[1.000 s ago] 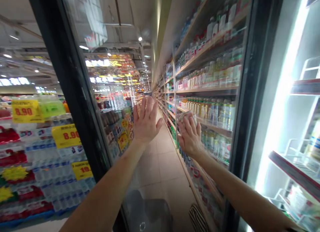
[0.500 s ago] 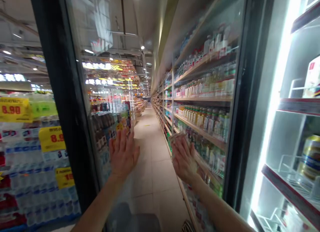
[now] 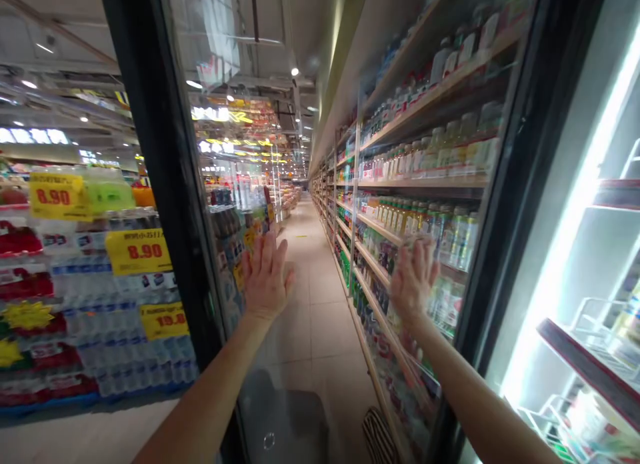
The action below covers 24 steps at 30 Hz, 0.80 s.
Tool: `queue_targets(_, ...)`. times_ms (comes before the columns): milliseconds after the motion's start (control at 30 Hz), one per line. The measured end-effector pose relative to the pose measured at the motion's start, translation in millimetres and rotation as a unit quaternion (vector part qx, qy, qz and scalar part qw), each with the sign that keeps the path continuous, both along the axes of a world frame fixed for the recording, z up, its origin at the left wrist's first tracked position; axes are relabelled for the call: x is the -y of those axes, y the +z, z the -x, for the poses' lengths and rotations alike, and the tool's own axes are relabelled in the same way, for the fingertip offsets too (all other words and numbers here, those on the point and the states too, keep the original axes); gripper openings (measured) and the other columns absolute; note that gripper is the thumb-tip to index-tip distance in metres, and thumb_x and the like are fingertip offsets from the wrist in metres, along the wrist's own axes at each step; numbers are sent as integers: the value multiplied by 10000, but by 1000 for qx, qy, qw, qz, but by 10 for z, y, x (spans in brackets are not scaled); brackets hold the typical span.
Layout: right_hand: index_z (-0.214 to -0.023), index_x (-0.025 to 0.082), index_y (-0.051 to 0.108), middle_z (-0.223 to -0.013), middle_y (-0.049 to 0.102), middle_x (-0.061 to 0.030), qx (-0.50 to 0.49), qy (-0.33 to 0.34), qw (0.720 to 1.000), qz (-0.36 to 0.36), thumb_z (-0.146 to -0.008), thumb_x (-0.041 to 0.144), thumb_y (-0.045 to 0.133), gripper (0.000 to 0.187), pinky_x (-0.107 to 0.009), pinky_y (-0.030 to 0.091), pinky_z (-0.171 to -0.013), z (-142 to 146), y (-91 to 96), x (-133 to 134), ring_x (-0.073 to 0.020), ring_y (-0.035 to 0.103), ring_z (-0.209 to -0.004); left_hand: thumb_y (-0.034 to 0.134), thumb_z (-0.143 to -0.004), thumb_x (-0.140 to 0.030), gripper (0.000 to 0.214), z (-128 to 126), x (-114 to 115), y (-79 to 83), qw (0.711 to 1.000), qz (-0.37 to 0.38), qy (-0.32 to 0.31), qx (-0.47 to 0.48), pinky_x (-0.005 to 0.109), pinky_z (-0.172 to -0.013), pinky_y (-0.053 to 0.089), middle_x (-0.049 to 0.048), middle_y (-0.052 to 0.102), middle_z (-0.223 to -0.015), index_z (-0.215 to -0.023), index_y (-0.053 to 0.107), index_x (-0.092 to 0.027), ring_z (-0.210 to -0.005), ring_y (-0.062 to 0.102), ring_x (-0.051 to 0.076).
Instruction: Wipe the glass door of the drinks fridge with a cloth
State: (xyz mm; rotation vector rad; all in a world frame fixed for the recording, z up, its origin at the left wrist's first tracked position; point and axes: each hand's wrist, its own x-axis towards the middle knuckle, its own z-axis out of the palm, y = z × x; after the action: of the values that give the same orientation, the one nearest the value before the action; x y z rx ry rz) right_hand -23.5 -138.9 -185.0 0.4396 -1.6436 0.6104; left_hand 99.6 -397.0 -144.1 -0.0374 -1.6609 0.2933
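Observation:
I face an open glass fridge door [image 3: 310,84] with a black frame [image 3: 165,184]. My left hand [image 3: 266,274] lies flat on the glass with its fingers stretched upward. My right hand [image 3: 413,277] presses against the glass further right, near the door's hinge-side frame [image 3: 505,217]. A pale cloth [image 3: 416,241] peeks out under its fingertips, blurred. Both forearms reach up from the bottom edge.
Through the glass runs a long aisle with drink shelves [image 3: 425,184] on the right. Stacked bottled water with yellow price tags [image 3: 137,251] stands at left. The lit fridge interior with wire shelves [image 3: 590,357] is at far right. A dark object [image 3: 285,417] sits low.
Both hands dropped down the glass, then rose again. My right hand has slid to the right with the cloth, and my left hand has moved slightly right.

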Motion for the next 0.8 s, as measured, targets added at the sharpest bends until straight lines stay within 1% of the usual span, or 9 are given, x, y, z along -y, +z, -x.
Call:
queue_targets(67, -1423, 177, 309, -1489, 269, -166, 50, -32, 993, 100, -887, 274, 354, 547, -591, 210, -1062, 107, -25, -170, -307, 177, -1398, 502, -857, -312, 654, 1, -13, -1, 1000, -2, -6, -2, 463, -1137, 103, 133, 243, -1490, -1439, 235, -183, -1404, 123, 242)
queue_targets(133, -1442, 174, 259, -1498, 245, -166, 57, -31, 992, 110, -885, 268, 341, 571, -593, 226, -1054, 53, -81, -120, -309, 163, -1401, 504, -855, -316, 646, 5, -19, -4, 1000, -5, -8, -1, 461, -1139, 93, 138, 243, -1490, -1433, 252, -176, -1405, 114, 243)
queue_targets(200, -1446, 197, 250, -1485, 293, -136, 24, 7, 1000, 4, -877, 247, 353, 581, -557, 209, -1080, -120, -129, 104, -283, 166, -1404, 506, -857, -317, 644, 8, -12, -7, 1000, -7, -11, 3, 459, -1140, 83, 139, 242, -1490, -1432, 253, -178, -1405, 111, 241)
queue_targets(300, -1421, 245, 313, -1425, 411, -81, -30, 78, 982, -167, -859, 230, 388, 567, -490, 147, -1124, -350, -86, 438, -233, 237, -1386, 508, -860, -318, 641, 1, 13, -11, 1000, -10, -15, 10, 452, -1141, 82, 140, 244, -1490, -1432, 252, -182, -1405, 115, 236)
queue_targets(467, -1408, 184, 337, -1467, 329, -130, -29, 21, 999, -7, -856, 211, 387, 556, -507, 160, -1106, -362, 67, 504, -267, 176, -1402, 492, -867, -332, 614, -20, 23, -18, 999, -21, -29, 35, 462, -1141, 76, 136, 233, -1495, -1422, 276, -182, -1405, 106, 244)
queue_targets(500, -1407, 167, 338, -1466, 330, -136, -25, 23, 999, -22, -853, 209, 393, 559, -499, 159, -1109, -368, 53, 499, -266, 157, -1407, 494, -866, -333, 614, -22, 19, -19, 999, -21, -31, 35, 465, -1140, 76, 136, 232, -1495, -1421, 280, -183, -1405, 106, 247)
queue_targets(633, -1371, 219, 395, -1381, 470, -66, -76, 91, 969, -218, -833, 199, 435, 540, -439, 95, -1144, -421, -35, 510, -197, 194, -1398, 504, -860, -321, 621, -32, 5, -17, 999, -18, -27, 27, 466, -1137, 85, 135, 240, -1493, -1422, 277, -186, -1403, 122, 247)
queue_targets(700, -1361, 235, 406, -1382, 468, -64, -83, 74, 976, -186, -838, 204, 429, 524, -446, 99, -1140, -405, -6, 507, -197, 211, -1393, 504, -861, -318, 619, -42, 5, -13, 999, -14, -27, 28, 460, -1137, 89, 134, 241, -1493, -1422, 277, -186, -1404, 122, 244)
queue_targets(800, -1368, 164, 399, -1433, 388, -133, -39, 21, 997, -57, -852, 214, 399, 518, -477, 147, -1116, -393, 78, 529, -246, 160, -1408, 498, -863, -312, 616, -54, 3, -6, 999, -3, -27, 25, 454, -1137, 92, 133, 243, -1494, -1422, 274, -185, -1405, 118, 238)
